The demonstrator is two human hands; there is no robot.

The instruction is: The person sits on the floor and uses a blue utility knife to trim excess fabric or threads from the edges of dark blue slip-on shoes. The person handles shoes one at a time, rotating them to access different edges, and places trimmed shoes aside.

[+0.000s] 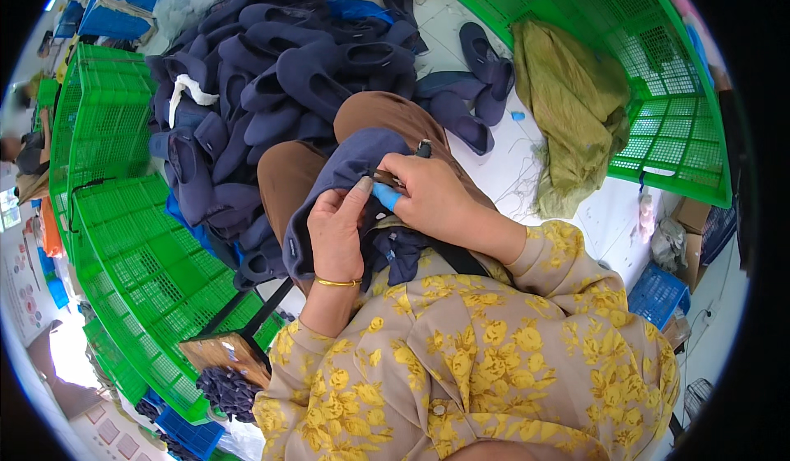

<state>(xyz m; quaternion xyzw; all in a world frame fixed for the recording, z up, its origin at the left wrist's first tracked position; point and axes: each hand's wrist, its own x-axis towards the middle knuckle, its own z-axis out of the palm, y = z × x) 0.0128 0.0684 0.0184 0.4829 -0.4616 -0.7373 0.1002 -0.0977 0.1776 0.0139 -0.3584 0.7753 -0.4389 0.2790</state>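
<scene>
Flowered shirt (494,342) nearest, our left hand (339,235) pinches the navy shoe (333,169) slanting away rightward beyond; our right hand (444,199) grips a dark tool (389,180).

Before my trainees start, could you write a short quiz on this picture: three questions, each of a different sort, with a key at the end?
1. Multiple choice: On which wrist is the gold-coloured bracelet? A) right; B) left; C) both.
2. True or false: The olive cloth lies to the right of the brown trousers.
3. Short answer: Which item does the left hand hold by its edge?

Key:
1. B
2. True
3. A navy shoe
</scene>
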